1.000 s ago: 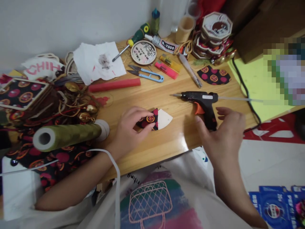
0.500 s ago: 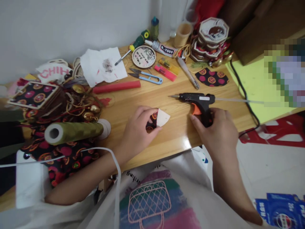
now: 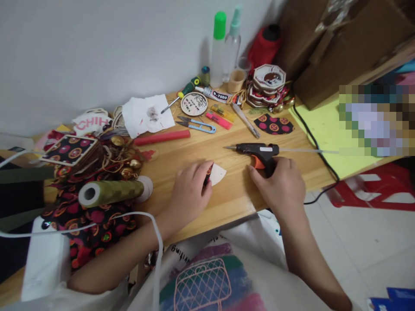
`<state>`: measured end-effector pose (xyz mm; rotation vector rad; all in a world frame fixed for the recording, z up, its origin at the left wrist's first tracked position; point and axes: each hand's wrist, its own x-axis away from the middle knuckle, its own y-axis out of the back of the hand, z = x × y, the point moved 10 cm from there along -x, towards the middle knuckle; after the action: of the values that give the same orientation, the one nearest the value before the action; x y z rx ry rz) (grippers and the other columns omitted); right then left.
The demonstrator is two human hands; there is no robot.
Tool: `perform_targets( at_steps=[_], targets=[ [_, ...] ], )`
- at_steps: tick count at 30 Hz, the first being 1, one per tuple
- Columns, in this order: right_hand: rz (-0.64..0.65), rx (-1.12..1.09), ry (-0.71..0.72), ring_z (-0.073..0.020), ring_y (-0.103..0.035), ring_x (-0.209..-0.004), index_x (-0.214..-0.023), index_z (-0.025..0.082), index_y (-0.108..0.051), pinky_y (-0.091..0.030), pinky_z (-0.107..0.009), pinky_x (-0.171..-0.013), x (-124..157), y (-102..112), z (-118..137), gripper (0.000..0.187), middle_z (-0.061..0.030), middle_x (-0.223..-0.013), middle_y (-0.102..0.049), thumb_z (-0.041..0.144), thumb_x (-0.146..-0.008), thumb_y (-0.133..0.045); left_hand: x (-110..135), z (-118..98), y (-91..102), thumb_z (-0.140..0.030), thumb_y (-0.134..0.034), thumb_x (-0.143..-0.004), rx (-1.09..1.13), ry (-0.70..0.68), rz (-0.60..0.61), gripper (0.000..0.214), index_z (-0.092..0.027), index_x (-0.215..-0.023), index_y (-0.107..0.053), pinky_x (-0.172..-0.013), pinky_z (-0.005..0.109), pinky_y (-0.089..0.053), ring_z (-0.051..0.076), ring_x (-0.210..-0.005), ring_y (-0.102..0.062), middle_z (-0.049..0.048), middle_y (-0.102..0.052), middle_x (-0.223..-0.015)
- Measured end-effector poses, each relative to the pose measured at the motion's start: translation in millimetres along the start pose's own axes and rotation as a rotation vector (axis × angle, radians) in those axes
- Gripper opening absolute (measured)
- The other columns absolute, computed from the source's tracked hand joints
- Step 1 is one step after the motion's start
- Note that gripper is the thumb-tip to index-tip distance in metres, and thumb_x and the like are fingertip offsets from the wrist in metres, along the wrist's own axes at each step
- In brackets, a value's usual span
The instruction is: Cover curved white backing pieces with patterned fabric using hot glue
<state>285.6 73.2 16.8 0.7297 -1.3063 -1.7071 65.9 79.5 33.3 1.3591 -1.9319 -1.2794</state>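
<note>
My left hand [image 3: 192, 190] pinches a small piece of patterned fabric [image 3: 217, 174] just above the wooden table. Its pale underside points right, and a sliver of the dark print shows by my thumb; the rest is hidden under my fingers. My right hand [image 3: 281, 183] is wrapped round the handle of a black hot glue gun [image 3: 257, 150] with an orange trigger. The gun lies on its side with the nozzle pointing left, towards the fabric. A clear glue stick [image 3: 308, 150] sticks out of its back end.
Behind my hands lie blue thread snips [image 3: 197, 124], a red stick [image 3: 162, 138], a pink marker [image 3: 218, 120], a pen [image 3: 246, 121] and a dark fabric cutout [image 3: 274, 124]. A green thread spool [image 3: 113, 193] lies left. A black cord [image 3: 319, 147] crosses yellow paper [image 3: 311, 129] at right.
The view has tilted up, showing more of the bottles at the back. My left fingers have curled further over the fabric, hiding more of its print. My right hand still grips the glue gun.
</note>
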Motion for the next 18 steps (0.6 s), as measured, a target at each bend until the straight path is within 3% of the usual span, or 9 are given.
perform_targets(
  at_steps=[6, 12, 15, 18],
  targets=[
    [0.052, -0.038, -0.046, -0.032, -0.061, -0.089, -0.097, 0.015, -0.063, -0.045, -0.039, -0.066, -1, 0, -5, 0.052, -0.0163, -0.1, -0.066, 0.06, -0.071, -0.059, -1, -4, 1.7, -0.011, -0.05, -0.088, -0.037, -0.009, 0.037, 0.04, -0.018, -0.127, -0.046, -0.082, 0.04, -0.047, 0.024, -0.09, -0.065, 0.0066, -0.069, -0.097],
    [0.097, -0.039, -0.059, -0.0266, -0.06, -0.075, -0.087, 0.018, -0.062, -0.04, -0.035, -0.06, 1, 3, -7, 0.046, -0.0127, -0.093, -0.064, 0.061, -0.072, -0.056, -4, -4, 1.2, -0.012, -0.045, -0.092, -0.032, -0.115, 0.119, 0.019, -0.018, -0.103, -0.059, -0.076, 0.039, -0.047, 0.024, -0.088, -0.061, 0.0077, -0.067, -0.094],
    [0.11, -0.059, -0.067, -0.0263, -0.06, -0.075, -0.087, 0.018, -0.061, -0.04, -0.035, -0.061, 4, 4, -9, 0.047, -0.0122, -0.094, -0.064, 0.062, -0.069, -0.057, -6, 1, -2.3, -0.014, -0.043, -0.094, 0.036, -0.16, 0.183, 0.02, -0.019, -0.092, -0.062, -0.074, 0.035, -0.048, 0.021, -0.083, -0.059, 0.0063, -0.064, -0.089],
    [0.118, -0.106, -0.081, -0.026, -0.06, -0.073, -0.091, 0.019, -0.059, -0.039, -0.034, -0.059, 9, 4, -12, 0.049, -0.0109, -0.086, -0.065, 0.06, -0.065, -0.058, -8, 7, 0.8, -0.015, -0.044, -0.095, 0.135, -0.167, 0.167, 0.02, -0.018, -0.091, -0.063, -0.074, 0.033, -0.049, 0.019, -0.083, -0.06, 0.0055, -0.064, -0.088]
  ],
)
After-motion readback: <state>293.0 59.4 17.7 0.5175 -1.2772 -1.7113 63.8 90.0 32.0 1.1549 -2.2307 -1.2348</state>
